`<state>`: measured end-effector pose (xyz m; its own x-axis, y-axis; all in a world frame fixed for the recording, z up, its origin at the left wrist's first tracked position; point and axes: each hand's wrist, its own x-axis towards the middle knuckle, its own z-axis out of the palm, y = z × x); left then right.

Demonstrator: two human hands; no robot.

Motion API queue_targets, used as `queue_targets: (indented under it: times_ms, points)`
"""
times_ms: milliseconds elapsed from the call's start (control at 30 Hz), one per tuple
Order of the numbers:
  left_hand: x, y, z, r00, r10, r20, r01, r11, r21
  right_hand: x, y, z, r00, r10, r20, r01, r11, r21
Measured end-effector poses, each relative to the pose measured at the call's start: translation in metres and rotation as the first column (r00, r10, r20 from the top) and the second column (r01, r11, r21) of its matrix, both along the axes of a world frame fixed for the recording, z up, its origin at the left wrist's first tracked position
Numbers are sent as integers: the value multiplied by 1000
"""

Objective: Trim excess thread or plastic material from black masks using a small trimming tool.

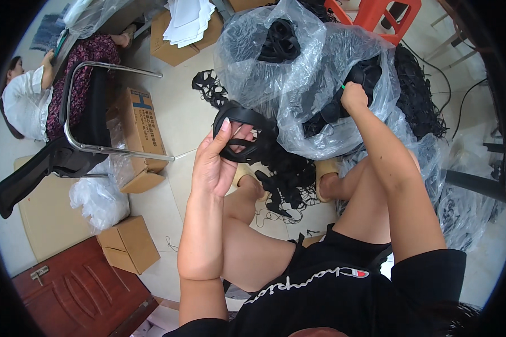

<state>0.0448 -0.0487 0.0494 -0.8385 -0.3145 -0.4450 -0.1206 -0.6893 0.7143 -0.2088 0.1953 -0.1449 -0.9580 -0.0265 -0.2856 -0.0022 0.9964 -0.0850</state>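
Observation:
My left hand (216,160) is raised over the floor and closed on a black looped piece (239,119) with large openings, smooth and rubbery in look. Its thumb presses on the near side while fingers show through a gap. Farther right, my right hand (354,98) is closed at a clear plastic bag (303,101). A small green tip (343,87) sticks out of that fist; the rest of the thing is hidden. Just beside this hand, black pieces (366,73) lie inside the bag.
Black cut-out scraps (289,174) lie between my feet. A red plastic stool (385,19) stands behind the bags. To the left are a metal-framed chair (118,149), cardboard boxes (130,244) and a person (31,95) seated apart. A cable (447,84) runs along the right.

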Motion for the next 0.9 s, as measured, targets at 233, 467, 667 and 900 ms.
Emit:
queue_targets:
  times_ms: [233, 467, 667, 900]
  points:
    - [10, -6, -6, 996, -75, -55, 69, 992, -107, 15, 13, -20, 996, 83, 35, -84, 996, 39]
    - [9, 5, 10, 994, -111, -2, 101, 913, -395, -11, 27, -50, 972, -111, 206, 137, 983, -119]
    - [5, 11, 12, 985, -168, 28, 163, 884, -439, -27, 33, -64, 841, -381, 384, 519, 769, -374]
    - [7, 6, 7, 990, -133, 54, 143, 883, -446, -2, 6, 26, 969, -91, 228, 74, 994, 84]
